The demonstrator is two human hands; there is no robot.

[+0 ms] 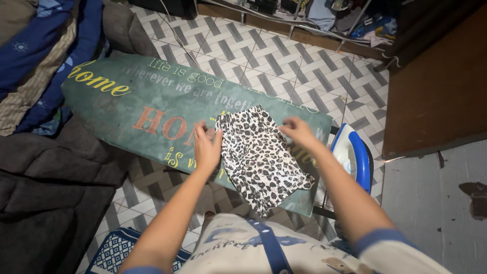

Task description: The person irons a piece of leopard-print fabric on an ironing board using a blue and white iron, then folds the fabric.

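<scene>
Board: green printed ironing board over patterned tiles.
Hands: our left hand and right hand press flat, fingers released, on leopard-print cloth; we smooth outward evenly.

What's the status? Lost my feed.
Left hand flat on cloth's left edge. Right hand at its top right corner. Cloth spread on board. Iron parked at right, clear.
</scene>
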